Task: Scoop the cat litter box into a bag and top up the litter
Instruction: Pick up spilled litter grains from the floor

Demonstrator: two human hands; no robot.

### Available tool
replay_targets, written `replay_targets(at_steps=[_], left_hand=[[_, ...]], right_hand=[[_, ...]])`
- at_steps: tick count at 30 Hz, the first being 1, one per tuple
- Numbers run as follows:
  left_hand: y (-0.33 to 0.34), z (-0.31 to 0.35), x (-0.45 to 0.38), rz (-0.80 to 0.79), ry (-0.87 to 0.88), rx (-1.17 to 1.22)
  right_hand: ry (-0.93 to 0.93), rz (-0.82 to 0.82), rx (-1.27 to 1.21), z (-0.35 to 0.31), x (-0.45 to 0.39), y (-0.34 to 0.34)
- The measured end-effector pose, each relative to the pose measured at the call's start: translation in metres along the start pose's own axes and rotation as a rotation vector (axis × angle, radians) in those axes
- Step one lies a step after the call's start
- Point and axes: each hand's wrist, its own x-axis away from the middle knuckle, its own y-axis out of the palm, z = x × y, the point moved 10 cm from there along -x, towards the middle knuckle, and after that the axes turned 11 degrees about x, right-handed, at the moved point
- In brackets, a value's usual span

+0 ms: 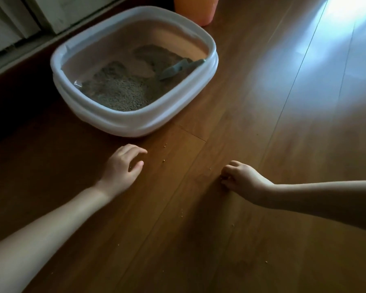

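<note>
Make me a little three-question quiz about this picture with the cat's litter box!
1. True or false: the scoop lies inside the litter box.
2. Which hand has relaxed fingers and holds nothing: A left, B right?
3. Fill in: small litter grains are scattered on the wooden ____.

Key: 1 true. 2 A; the right hand is curled, fingertips at the floor, seemingly pinching grains. 3 floor.
</note>
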Motion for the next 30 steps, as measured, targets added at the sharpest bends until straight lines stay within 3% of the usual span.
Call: replay_targets(at_steps=[10,16,20,24,27,30], left_hand=[[0.01,0.002,0.004,0.023,-0.014,0.024],[-0.02,-0.039,0.02,0.101,-0.206,-0.004],[-0.026,-0.065,0.037,0.055,-0.353,-0.068],[-0.023,-0.091,0.045,0.003,-0.472,-0.066],[-0.006,-0.093,0.046,-0.039,-0.461,-0.074],[0.016,-0.074,0.042,-0.023,-0.35,-0.023]], right_hand=[[-0.008,-0.081,0.14,-0.022,-0.006,-0.003],[0.045,0.223,-0.035,-0.024,-0.033,-0.044],[0.105,0.301,-0.115,-0.004,-0.01,-0.021],[0.314,0.583,-0.321,0.013,0.003,-0.013],[0.321,0.681,-0.432,-0.019,0.0,0.005],[0.239,0.633,-0.445,-0.064,-0.015,0.023]])
